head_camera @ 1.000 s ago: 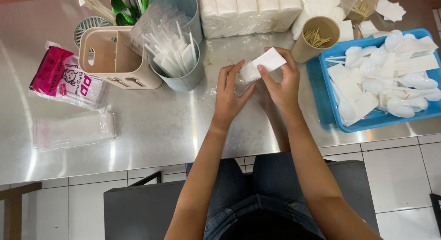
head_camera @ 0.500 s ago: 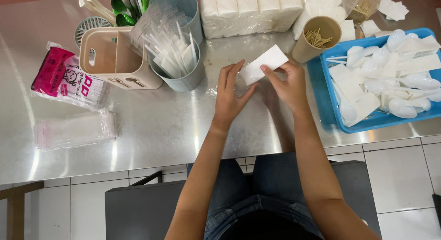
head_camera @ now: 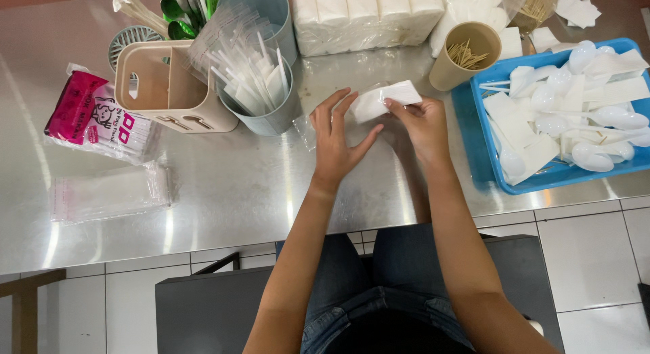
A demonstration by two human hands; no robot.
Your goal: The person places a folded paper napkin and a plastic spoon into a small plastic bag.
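The worktop [head_camera: 223, 191] is made of shiny, smooth metal. A soft white paper napkin [head_camera: 386, 96] is held in a thin, clear plastic sleeve [head_camera: 308, 130]. The blue tray [head_camera: 474, 130] is made of smooth plastic, and glossy white plastic spoons [head_camera: 596, 154] are kept in it. The beige box [head_camera: 166, 90] looks like matt plastic. Thin wooden toothpicks [head_camera: 464, 54] are seen in a matt cup [head_camera: 450, 73].

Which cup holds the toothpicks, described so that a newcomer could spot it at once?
Start at the blue tray of white plastic spoons on the right of the steel table. Just off the tray's upper left corner stands a tan paper cup, beyond the right hand. Unlike the grey-blue holder of wrapped straws, it is small, tan and holds bare wooden toothpicks.
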